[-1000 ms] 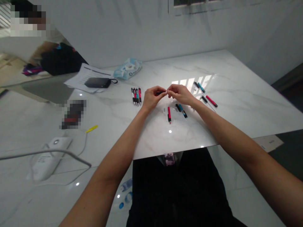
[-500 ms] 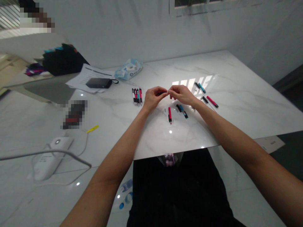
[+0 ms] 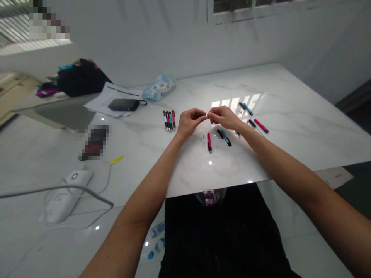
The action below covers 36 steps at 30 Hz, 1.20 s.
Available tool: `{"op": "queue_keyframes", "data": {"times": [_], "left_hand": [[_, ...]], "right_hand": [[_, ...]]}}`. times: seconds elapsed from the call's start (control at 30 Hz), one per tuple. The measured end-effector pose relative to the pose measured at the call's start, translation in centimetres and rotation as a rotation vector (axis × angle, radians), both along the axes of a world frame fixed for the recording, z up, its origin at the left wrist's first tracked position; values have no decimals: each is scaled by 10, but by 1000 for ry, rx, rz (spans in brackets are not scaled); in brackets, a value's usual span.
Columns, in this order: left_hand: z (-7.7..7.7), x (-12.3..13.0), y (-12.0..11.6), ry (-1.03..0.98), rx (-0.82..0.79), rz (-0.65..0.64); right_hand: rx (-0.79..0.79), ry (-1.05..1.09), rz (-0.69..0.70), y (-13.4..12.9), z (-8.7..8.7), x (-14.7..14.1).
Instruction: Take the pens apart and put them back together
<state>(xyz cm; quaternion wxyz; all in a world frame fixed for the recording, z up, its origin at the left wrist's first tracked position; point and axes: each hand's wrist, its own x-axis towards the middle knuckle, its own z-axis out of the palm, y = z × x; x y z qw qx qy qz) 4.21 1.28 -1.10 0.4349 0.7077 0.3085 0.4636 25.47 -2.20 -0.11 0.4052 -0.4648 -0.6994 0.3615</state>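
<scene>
Over the middle of the marble table, my left hand [image 3: 189, 121] pinches a small black pen part [image 3: 198, 116]. My right hand [image 3: 222, 116] closes its fingertips at the part's right end, on a tiny pale piece too small to name. Below the hands lie a red pen barrel [image 3: 209, 143], a blue pen barrel [image 3: 226, 138] and a black pen grip [image 3: 220, 134]. Several whole pens [image 3: 169, 120] stand in a row left of my left hand. Right of my right hand are another red barrel [image 3: 261, 125] and a teal barrel [image 3: 248, 109] with black parts beside them.
To the left are a black pouch-like device [image 3: 124, 104] on papers [image 3: 101, 98], a blue wipes packet [image 3: 160, 88], a yellow strip [image 3: 116, 160] and a white power strip [image 3: 68, 195] with a cable. The table's front edge [image 3: 220, 187] runs before my lap.
Both hands stay together at the same spot, fingertips still meeting at the small part. The whole view has shifted slightly; the pens and parts on the table lie as before.
</scene>
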Motion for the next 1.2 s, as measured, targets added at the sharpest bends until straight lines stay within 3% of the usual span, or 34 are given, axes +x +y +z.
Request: {"op": "queue_keyframes", "data": {"times": [0.27, 0.43, 0.57, 0.67, 0.9, 1.2], "left_hand": [[-6, 5, 3, -215, -170, 75], [-5, 3, 6, -230, -294, 128], [-2, -1, 7, -207, -322, 212], [-1, -2, 4, -201, -336, 220], [-1, -4, -1, -165, -351, 172], [-2, -9, 5, -136, -308, 166]], "right_hand": [[-7, 76, 43, -5, 3, -12], [153, -296, 94, -25, 23, -11], [175, -620, 200, -44, 40, -10], [177, -756, 265, -53, 43, -12], [193, -906, 311, -61, 33, -22], [181, -918, 247, -55, 45, -13]]}}
